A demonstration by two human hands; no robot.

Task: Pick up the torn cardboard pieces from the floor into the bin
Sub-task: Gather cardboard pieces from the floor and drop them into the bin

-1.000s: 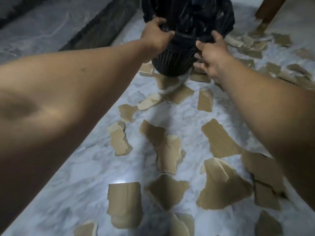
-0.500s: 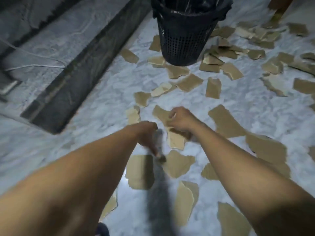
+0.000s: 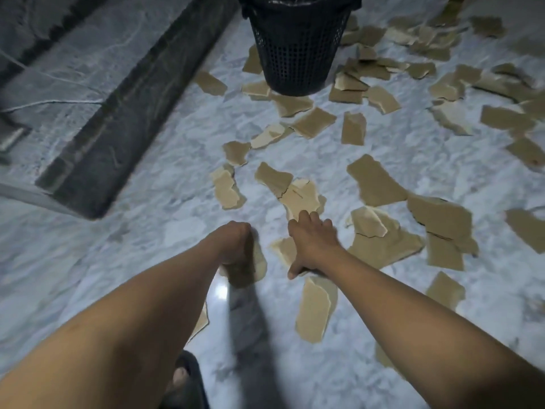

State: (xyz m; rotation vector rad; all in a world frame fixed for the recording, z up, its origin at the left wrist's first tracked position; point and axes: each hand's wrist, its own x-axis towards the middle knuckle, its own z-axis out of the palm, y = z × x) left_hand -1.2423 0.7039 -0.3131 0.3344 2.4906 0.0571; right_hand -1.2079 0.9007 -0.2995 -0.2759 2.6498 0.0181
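Several torn brown cardboard pieces lie scattered over the marble floor point(image 3: 165, 231). The black perforated bin point(image 3: 298, 54), lined with a black bag, stands at the top centre among them. My left hand point(image 3: 237, 249) points fingers-down onto a pale cardboard piece point(image 3: 261, 265) beneath it; its fingertips are hidden, so a grip is unclear. My right hand point(image 3: 312, 242) lies flat with fingers spread over another cardboard piece point(image 3: 283, 249), its fingertips reaching a larger light piece point(image 3: 300, 196).
A dark stone ledge point(image 3: 126, 113) runs diagonally along the left. My foot in a dark sandal point(image 3: 184, 379) is at the bottom edge. A wooden furniture leg point(image 3: 451, 7) stands at the top right. More cardboard lies thick to the right of the bin.
Both hands left the bin rim and came down to the floor near me. In the last half second the right hand uncurled and spread flat over a piece.
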